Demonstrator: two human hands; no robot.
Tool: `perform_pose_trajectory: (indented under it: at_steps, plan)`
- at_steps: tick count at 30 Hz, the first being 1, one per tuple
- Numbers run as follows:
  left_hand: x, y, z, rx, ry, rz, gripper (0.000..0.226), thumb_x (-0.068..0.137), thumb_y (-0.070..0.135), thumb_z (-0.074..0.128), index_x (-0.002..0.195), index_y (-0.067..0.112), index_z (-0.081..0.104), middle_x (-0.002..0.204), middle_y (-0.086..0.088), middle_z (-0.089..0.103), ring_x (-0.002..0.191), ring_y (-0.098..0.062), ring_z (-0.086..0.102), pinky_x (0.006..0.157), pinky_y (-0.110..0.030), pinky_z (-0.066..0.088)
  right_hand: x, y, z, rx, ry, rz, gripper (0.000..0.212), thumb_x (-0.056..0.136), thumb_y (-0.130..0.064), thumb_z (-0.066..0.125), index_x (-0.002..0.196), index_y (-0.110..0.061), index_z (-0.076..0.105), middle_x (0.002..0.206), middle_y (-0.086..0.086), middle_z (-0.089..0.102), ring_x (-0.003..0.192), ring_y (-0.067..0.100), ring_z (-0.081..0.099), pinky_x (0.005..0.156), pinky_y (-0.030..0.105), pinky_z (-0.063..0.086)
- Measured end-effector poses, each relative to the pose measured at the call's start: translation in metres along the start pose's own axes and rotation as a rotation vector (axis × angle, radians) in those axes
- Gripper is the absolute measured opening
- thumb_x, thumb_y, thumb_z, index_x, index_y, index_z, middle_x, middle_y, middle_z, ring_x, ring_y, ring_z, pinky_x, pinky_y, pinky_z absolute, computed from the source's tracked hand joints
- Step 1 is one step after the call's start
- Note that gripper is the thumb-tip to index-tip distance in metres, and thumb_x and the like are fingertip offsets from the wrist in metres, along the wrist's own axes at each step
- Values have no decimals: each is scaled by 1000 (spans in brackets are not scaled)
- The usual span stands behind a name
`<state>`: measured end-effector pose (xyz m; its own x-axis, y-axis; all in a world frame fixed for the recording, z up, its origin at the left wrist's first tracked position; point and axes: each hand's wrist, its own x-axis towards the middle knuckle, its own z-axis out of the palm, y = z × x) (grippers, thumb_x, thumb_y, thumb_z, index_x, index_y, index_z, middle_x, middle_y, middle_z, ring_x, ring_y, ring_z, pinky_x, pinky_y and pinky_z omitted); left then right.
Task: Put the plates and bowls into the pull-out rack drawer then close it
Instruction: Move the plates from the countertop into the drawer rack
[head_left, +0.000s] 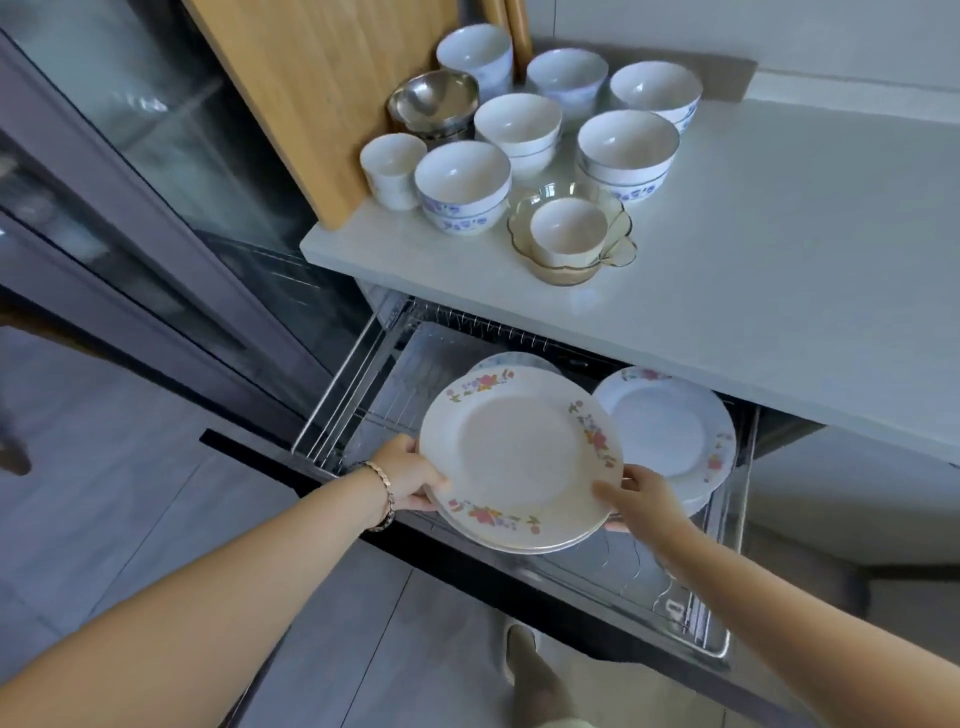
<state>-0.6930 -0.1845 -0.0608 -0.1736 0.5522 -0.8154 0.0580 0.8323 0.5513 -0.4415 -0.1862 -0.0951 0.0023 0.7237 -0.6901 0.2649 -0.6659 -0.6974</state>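
A small stack of cream plates with flower rims (519, 457) hangs over the open pull-out rack drawer (332, 410). My left hand (410, 475) grips its left edge and my right hand (641, 496) grips its right edge, thumb on the top plate. Another stack of white floral plates (670, 426) lies in the drawer's right part, and one more plate (511, 359) peeks out behind the held stack. Several white and blue-patterned bowls (462, 182) stand on the white countertop (779, 249) above the drawer.
A steel bowl (434, 98), a white cup (392, 166) and a glass dish holding a small cup (571, 239) share the counter. A wooden board (311, 93) leans at the counter's left end. A glass-door cabinet (156, 156) stands left. My foot (524, 654) is below the drawer front.
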Motion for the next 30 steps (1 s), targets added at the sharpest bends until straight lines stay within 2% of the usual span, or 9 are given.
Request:
perform_pose_trajectory:
  at_steps: [2,4,9,13,16,19,23,26,30]
  plan:
    - [29,13,-9,44,-6,-18,38,78,-19,54,108,2,46,116,-18,55,103,-34,57,77,-42,52,23,-6,13,21,24,35,14,88,-2,53,99,-9,57,84,3,64,74,19,62,54,19,53]
    - [57,19,-16,73,-7,-30,43,77,-19,56,113,1,45,122,-19,54,110,-38,57,74,-42,53,42,-11,27,50,48,62,14,88,2,51,90,-10,57,80,2,63,72,18,62,53,20,54]
    - [131,21,-28,154,12,-46,43,75,-18,58,105,9,43,116,-17,51,113,-40,55,70,-41,55,92,-5,62,103,124,163,21,86,-2,53,104,-11,58,98,9,68,93,30,65,83,45,57]
    - [193,17,-28,244,-26,-62,39,76,-17,59,98,10,43,107,-13,50,102,-33,55,75,-42,55,132,14,88,140,216,261,20,86,-6,56,101,-19,55,96,11,66,97,37,65,88,51,54]
    - [236,16,-23,333,-73,-59,40,76,-14,61,103,8,42,102,-8,52,101,-31,55,76,-39,56,157,27,103,146,299,318,21,86,-9,55,104,-18,53,99,17,67,94,38,65,87,48,54]
    - [268,12,-19,439,-97,-38,39,73,-12,65,102,5,44,111,-10,56,104,-31,58,74,-38,58,175,36,115,143,356,353,24,87,-9,53,110,-14,54,94,14,64,81,33,60,80,43,54]
    - [296,10,-16,516,-105,18,46,71,-12,68,108,6,47,113,-11,58,106,-33,60,82,-43,57,192,47,128,183,432,384,36,84,-7,55,120,-7,54,94,7,59,99,36,61,89,53,52]
    - [309,14,-13,587,-76,58,54,71,-10,69,118,2,47,116,-13,58,109,-33,59,84,-40,56,202,49,137,199,478,401,38,84,-9,56,121,-7,54,104,11,61,102,36,61,90,53,51]
    - [323,20,-8,662,-67,68,55,71,-9,69,120,1,48,123,-15,57,110,-33,59,83,-39,56,213,51,143,142,556,408,34,83,-10,56,117,-9,57,112,13,63,101,36,61,90,45,51]
